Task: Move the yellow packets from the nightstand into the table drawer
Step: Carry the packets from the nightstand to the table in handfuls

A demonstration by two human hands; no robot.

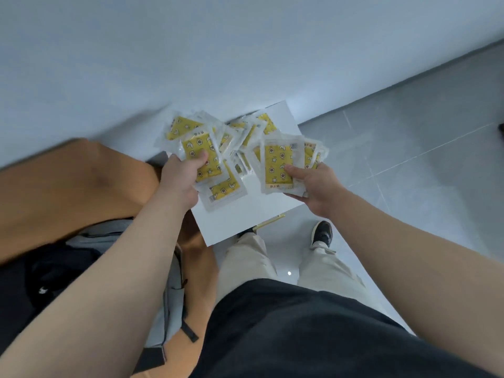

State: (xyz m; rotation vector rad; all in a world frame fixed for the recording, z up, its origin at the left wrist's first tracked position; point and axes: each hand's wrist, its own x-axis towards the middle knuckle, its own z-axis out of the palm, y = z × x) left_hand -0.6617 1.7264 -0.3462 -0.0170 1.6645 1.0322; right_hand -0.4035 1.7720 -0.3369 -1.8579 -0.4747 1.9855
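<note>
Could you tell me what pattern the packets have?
Yellow packets printed with stars, moons and flowers; head view.

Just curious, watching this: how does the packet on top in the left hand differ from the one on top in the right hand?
The left hand's top packet tilts slightly, with its label strip at the far end; the right hand's top packet sits squarer, label strip at the near end. The left hand pins its bunch from above with the thumb; the right hand cradles its bunch from below. Both are clear-edged yellow packets with star prints.

Overlapping yellow packets (240, 148) hide the nightstand (234, 216) top.
</note>
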